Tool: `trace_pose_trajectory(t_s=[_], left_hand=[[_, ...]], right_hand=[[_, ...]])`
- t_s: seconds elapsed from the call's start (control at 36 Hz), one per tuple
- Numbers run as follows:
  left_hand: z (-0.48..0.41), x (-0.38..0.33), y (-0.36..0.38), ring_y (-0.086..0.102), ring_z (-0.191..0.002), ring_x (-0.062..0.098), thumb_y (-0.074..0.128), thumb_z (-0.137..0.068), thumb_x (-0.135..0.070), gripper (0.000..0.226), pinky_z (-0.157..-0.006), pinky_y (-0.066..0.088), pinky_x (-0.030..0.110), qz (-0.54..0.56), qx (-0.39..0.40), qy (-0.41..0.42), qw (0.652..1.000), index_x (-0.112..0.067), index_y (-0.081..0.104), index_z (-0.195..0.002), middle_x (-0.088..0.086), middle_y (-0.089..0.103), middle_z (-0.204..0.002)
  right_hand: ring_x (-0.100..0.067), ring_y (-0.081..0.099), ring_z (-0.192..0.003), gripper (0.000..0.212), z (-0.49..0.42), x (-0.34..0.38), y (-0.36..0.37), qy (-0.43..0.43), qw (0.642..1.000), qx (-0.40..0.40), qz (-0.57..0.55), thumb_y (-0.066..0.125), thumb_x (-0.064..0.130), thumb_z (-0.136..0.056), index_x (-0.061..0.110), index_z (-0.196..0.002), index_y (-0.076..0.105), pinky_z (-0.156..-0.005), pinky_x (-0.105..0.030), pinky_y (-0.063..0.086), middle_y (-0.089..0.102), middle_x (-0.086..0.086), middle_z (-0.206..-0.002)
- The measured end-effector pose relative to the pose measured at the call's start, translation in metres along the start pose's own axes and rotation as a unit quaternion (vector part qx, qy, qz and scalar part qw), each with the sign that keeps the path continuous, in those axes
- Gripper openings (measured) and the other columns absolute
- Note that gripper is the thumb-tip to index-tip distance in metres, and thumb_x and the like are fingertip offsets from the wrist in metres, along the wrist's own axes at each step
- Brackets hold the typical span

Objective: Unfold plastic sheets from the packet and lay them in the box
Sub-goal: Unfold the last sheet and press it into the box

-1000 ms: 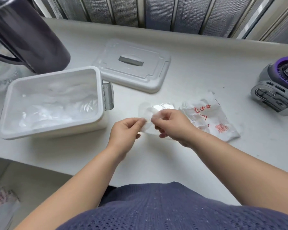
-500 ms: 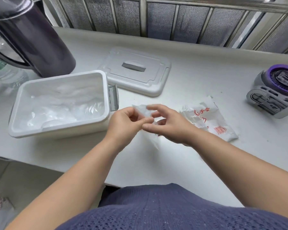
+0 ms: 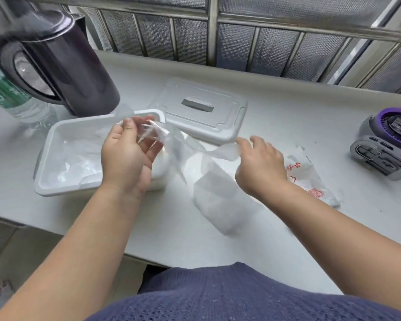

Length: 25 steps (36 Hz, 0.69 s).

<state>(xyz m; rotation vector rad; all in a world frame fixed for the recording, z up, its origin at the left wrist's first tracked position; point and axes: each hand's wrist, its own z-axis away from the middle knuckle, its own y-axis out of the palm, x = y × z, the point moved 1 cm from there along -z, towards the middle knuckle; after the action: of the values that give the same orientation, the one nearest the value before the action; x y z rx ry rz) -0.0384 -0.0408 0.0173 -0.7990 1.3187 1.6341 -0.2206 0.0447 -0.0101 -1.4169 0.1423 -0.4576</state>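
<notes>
2 hands holding 1 plastic sheet point(image 3: 218, 193) open beside the box point(image 3: 47, 156)

Left hand point(image 3: 127, 156) is pinching the sheet's crinkled end over the box's right side; right hand point(image 3: 259, 165) is gripping the other end near the lid point(image 3: 206, 126), finger pads hidden; the sheet is sagging between them above the counter point(image 3: 287, 107); the packet point(image 3: 310, 181) is lying just beside the right hand.

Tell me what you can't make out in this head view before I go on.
Head view, box: sheet count unclear; clear layers merge and the left hand covers part.
Head view, right hand: grip on the plastic sheet unclear; fingertips blurred.
Head view, packet: contents hidden; right hand overlaps it.
Head view, bottle: cut off by the left edge.
</notes>
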Motion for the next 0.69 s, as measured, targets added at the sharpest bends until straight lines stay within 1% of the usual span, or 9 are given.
trace_pose_trajectory(t_s=[0.14,0.22,0.31,0.39,0.47,0.53,0.61,0.64,0.69], left_hand=[[-0.005,-0.022,-0.013,0.066,-0.059,0.007,0.032,-0.105,-0.020,0.027,-0.052,0.052,0.019,0.084,-0.018,-0.051,0.995,-0.013,0.054,-0.091,-0.005,0.070,-0.071],[-0.009,-0.037,-0.022,0.067,-0.058,0.006,0.036,-0.104,-0.017,0.030,-0.055,0.054,0.019,0.121,-0.026,-0.080,0.989,-0.013,0.057,-0.084,-0.003,0.069,-0.069],[-0.013,-0.055,-0.036,0.066,-0.060,0.010,0.042,-0.102,-0.013,0.037,-0.066,0.058,0.025,0.136,-0.008,-0.113,0.984,-0.010,0.068,-0.076,0.000,0.066,-0.069],[-0.028,-0.064,-0.063,0.061,-0.067,0.016,0.049,-0.098,-0.008,0.011,-0.074,0.055,0.030,0.016,-0.057,-0.093,0.994,-0.008,0.060,-0.095,0.004,0.060,-0.076],[-0.037,-0.070,-0.091,0.056,-0.063,0.011,0.044,-0.093,0.002,0.019,-0.055,0.050,0.022,-0.147,-0.149,-0.024,0.977,-0.010,0.052,-0.106,0.003,0.056,-0.082],[-0.037,-0.076,-0.104,0.058,-0.097,0.015,0.048,-0.091,-0.006,0.050,-0.082,0.052,0.029,-0.313,-0.170,0.064,0.932,-0.014,0.032,-0.138,0.005,0.049,-0.124],[-0.034,-0.092,-0.113,0.040,-0.128,0.008,0.059,-0.081,-0.041,0.085,-0.104,0.035,0.028,-0.394,-0.027,0.196,0.897,-0.025,0.013,-0.151,0.000,0.024,-0.151],[-0.036,-0.096,-0.115,0.039,-0.128,0.004,0.059,-0.073,-0.058,0.092,-0.104,0.033,0.026,-0.417,0.049,0.190,0.887,-0.032,0.015,-0.150,-0.007,0.029,-0.149],[-0.035,-0.094,-0.111,0.039,-0.124,-0.002,0.061,-0.059,-0.072,0.102,-0.100,0.031,0.022,-0.551,0.171,0.115,0.809,-0.042,0.021,-0.148,-0.021,0.040,-0.136]], right_hand=[[-0.008,0.040,-0.117,0.068,0.003,0.054,-0.031,-0.089,0.903,0.008,-0.421,0.054,0.013,-0.083,0.033,-0.143,0.028,-0.097,-0.024,0.035,0.037,0.006,-0.141],[-0.004,0.020,-0.136,0.098,-0.002,0.080,-0.027,-0.136,0.910,0.094,-0.381,0.068,0.021,-0.078,0.039,-0.149,0.002,-0.098,-0.013,0.023,0.016,0.012,-0.152],[-0.004,0.042,-0.115,0.070,-0.015,0.102,-0.019,-0.135,0.904,0.020,-0.405,0.066,0.020,-0.085,0.032,-0.143,0.031,-0.092,-0.015,0.030,0.043,0.011,-0.129],[-0.011,0.047,-0.066,0.007,-0.027,0.126,-0.024,-0.121,0.848,0.014,-0.517,0.057,0.020,-0.083,0.023,-0.083,0.064,-0.059,-0.028,0.041,0.056,0.004,-0.077],[-0.017,0.045,-0.054,0.032,-0.038,0.147,-0.031,-0.066,0.825,0.082,-0.555,0.053,0.015,-0.084,0.019,-0.053,0.054,-0.039,-0.019,0.031,0.051,0.004,-0.052],[-0.013,0.039,-0.043,0.029,-0.043,0.159,-0.034,-0.044,0.831,0.125,-0.541,0.048,0.008,-0.084,0.014,-0.056,0.048,-0.042,-0.018,0.040,0.041,0.007,-0.041],[-0.014,0.034,-0.041,0.011,-0.052,0.179,-0.031,-0.025,0.841,0.174,-0.512,0.053,0.008,-0.084,0.007,-0.073,0.054,-0.060,-0.027,0.053,0.035,0.004,-0.041],[-0.014,0.034,-0.040,0.012,-0.055,0.187,-0.030,-0.018,0.835,0.189,-0.516,0.055,0.008,-0.084,0.006,-0.072,0.055,-0.063,-0.029,0.054,0.034,0.004,-0.040],[-0.016,0.037,-0.042,0.015,-0.059,0.194,-0.027,0.005,0.820,0.218,-0.529,0.058,0.006,-0.081,0.007,-0.066,0.056,-0.070,-0.037,0.058,0.035,0.002,-0.040]])
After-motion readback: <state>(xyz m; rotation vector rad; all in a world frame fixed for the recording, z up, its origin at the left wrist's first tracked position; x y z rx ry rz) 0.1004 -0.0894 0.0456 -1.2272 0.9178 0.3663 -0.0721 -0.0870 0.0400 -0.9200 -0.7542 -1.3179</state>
